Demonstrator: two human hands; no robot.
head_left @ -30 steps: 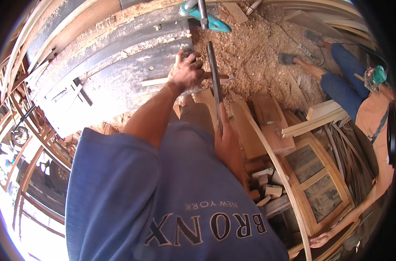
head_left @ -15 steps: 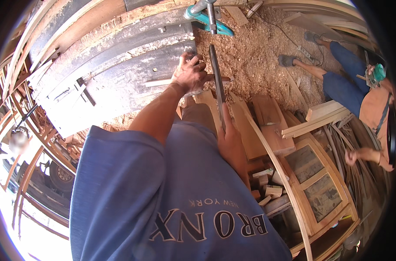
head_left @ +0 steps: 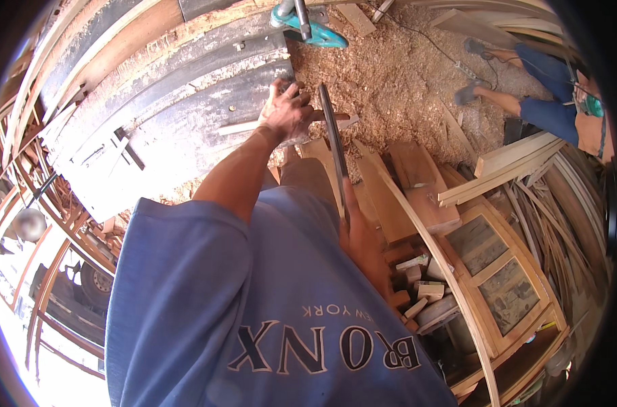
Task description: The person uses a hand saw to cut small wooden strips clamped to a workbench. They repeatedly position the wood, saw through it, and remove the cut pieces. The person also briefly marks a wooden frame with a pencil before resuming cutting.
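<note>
My left hand (head_left: 285, 112) has its fingers curled at the edge of the worn, pale-dusted metal worktop (head_left: 186, 102), over a slim wooden piece (head_left: 234, 128); exactly what the fingertips grip is hidden. A long dark metal bar (head_left: 331, 129) runs beside those fingers, away from my body, with my right hand (head_left: 354, 227) closed on its near end. Beyond the bar's far tip is a turquoise metal tool (head_left: 320, 39) with a steel shaft pointing down toward it.
Sawdust (head_left: 383, 81) covers the ground ahead. Planks (head_left: 417, 163), offcuts and a wooden panelled frame (head_left: 508, 295) crowd my right. A co-worker (head_left: 546, 115) in blue shorts is at upper right, beside a cable (head_left: 441, 51). Long curved strips (head_left: 47, 258) stand at the left.
The bar has drawn back a little toward my body, widening the gap to the turquoise tool. The co-worker has shifted toward the upper right. My left hand stays at the worktop's edge.
</note>
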